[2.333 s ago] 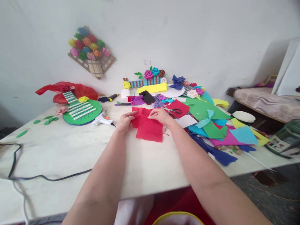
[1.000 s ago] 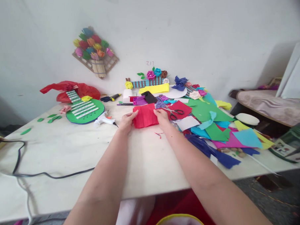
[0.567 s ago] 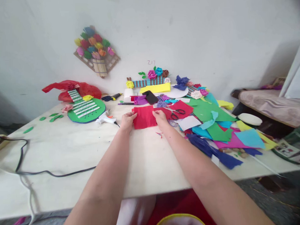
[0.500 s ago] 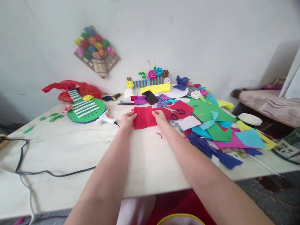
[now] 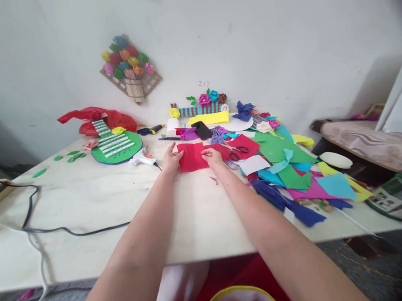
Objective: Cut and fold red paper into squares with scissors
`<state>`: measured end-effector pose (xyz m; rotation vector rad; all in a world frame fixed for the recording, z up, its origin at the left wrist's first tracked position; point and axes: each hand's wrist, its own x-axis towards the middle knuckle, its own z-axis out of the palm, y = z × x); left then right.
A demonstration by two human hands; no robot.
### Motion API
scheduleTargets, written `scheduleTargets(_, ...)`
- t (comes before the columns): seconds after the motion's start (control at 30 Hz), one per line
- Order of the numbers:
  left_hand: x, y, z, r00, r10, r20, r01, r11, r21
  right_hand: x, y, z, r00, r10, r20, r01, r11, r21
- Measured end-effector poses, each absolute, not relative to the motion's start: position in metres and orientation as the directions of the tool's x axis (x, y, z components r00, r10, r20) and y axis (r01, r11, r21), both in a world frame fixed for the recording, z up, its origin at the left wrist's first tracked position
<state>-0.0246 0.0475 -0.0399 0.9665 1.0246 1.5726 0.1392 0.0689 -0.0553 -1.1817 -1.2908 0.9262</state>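
Centrally over the tabletop (image 5: 204,221), left of the scissors (image 5: 238,149), is the red paper (image 5: 191,158); the right hand (image 5: 212,157) pinches its right edge; the left hand (image 5: 171,161), fingers spread apart, touches its left edge with the thumb.

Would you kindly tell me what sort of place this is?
Probably a papercraft work area: the white glue gun, the black-handled scissors and the red sheet in the middle all suggest it.
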Motion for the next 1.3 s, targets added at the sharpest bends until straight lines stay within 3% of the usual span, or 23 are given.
scheduleTargets(0.3,-0.027,0.043,-0.038,-0.099,0.974,0.206,-0.275,-0.225,0.935,0.140,0.077,-0.062,0.044,0.966,0.255,0.116,0.249,-0.962)
scheduleTargets(0.8,-0.027,0.042,-0.037,-0.124,0.968,0.218,-0.224,-0.242,0.944,0.142,0.071,-0.060,0.068,0.968,0.240,0.181,0.225,-0.958)
scheduleTargets(1.13,-0.036,0.061,-0.053,-0.204,0.961,0.186,-0.031,-0.196,0.980,0.144,0.079,-0.068,0.024,0.970,0.242,0.193,0.233,-0.953)
scheduleTargets(1.3,-0.037,0.061,-0.053,-0.166,0.971,0.170,-0.055,-0.181,0.982,0.144,0.077,-0.066,0.015,0.971,0.238,0.222,0.229,-0.948)
